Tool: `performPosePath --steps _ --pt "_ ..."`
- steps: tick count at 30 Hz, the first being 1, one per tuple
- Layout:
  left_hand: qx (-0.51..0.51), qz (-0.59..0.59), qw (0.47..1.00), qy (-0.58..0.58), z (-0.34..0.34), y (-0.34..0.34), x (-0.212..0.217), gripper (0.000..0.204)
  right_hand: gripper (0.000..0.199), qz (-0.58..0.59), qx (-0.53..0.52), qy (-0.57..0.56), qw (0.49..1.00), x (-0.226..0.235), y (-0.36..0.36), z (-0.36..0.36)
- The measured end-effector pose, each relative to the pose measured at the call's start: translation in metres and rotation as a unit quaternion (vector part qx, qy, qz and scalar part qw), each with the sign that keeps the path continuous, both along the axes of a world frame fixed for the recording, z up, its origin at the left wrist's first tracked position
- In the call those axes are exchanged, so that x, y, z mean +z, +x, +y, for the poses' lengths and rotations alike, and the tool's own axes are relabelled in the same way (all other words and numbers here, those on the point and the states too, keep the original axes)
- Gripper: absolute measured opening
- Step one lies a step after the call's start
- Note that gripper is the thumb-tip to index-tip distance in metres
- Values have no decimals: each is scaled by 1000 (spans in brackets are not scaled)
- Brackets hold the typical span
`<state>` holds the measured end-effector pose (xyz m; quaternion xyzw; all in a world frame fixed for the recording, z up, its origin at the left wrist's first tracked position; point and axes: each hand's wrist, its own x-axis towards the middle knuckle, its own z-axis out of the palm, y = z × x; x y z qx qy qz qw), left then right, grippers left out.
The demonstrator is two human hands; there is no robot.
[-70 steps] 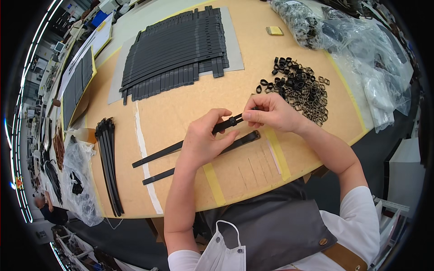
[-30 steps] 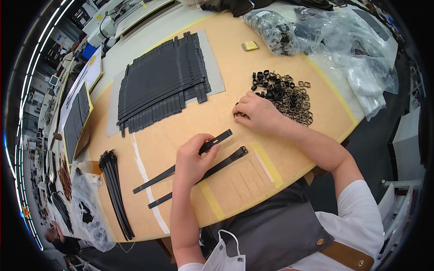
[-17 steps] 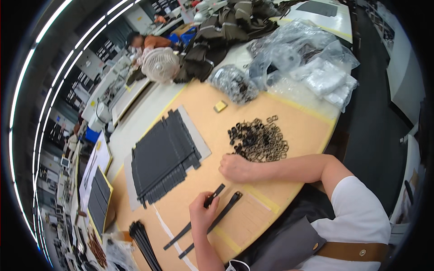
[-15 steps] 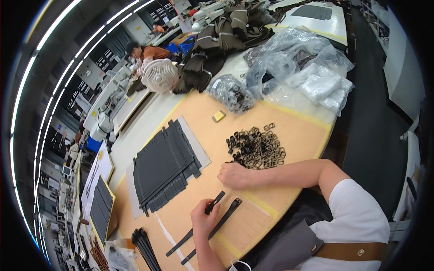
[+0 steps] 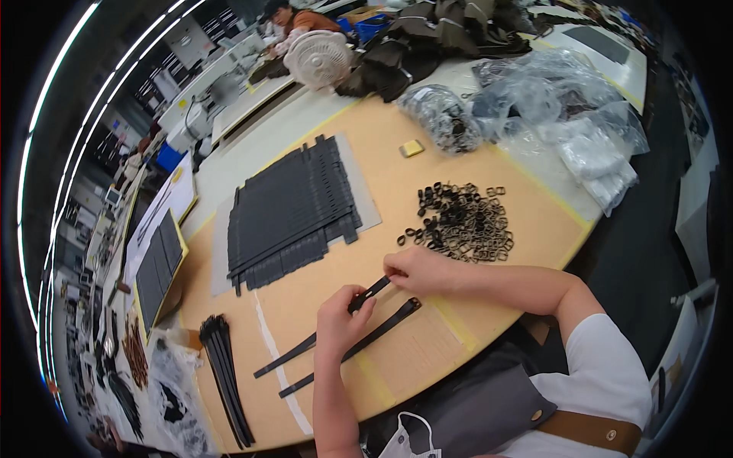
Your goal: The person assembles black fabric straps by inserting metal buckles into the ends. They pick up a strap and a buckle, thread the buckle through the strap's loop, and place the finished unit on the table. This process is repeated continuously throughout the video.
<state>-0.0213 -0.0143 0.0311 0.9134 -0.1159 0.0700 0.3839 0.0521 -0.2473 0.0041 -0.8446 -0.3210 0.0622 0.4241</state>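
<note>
My left hand (image 5: 340, 314) is closed round a black strap (image 5: 289, 357) near its upper end, where a small opening shows. The strap's tail lies slantwise over the table. At the strap's upper tip is my right hand (image 5: 416, 270), its fingers pinched together; whatever they hold is hidden. Beside my left hand lies a second black strap (image 5: 382, 328) with a dark fitting on its upper end, partly passing behind my left forearm. Just beyond my right hand spreads a pile of small metal buckles (image 5: 485, 229) and black loops (image 5: 431, 202).
Rows of dark flat strips (image 5: 290, 210) lie on a grey board at the left. A bundle of black straps (image 5: 225, 382) is nearer. A small yellow block (image 5: 411, 148), plastic bags (image 5: 588, 114) and a pale fan (image 5: 319, 61) stand farther off. A person (image 5: 305, 21) sits beyond.
My right hand has moved from the edge of the buckle pile to the tip of the strap in my left hand. The whole view has shifted.
</note>
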Motion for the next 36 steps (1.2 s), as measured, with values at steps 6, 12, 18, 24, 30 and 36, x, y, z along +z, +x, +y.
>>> performPosePath --steps 6,12,18,24,30,36 --pt "-6 10 1000 -12 1 0 6 22 11 -38 -2 -60 997 12 2 -1" --pt "-12 -6 1000 3 5 1 2 24 16 -69 -13 -109 992 19 2 -3" --pt "-6 3 1000 15 7 0 -2 25 14 -133 -12 -151 979 15 0 -3" --pt "-2 31 999 5 7 -3 9 23 9 -105 -12 -183 977 24 -1 -3" --pt "-5 26 1000 6 8 -3 5 23 11 -94 -10 -199 975 31 -1 -5" --pt "0 28 999 -30 11 -2 7 22 11 -62 35 33 997 24 3 -5"
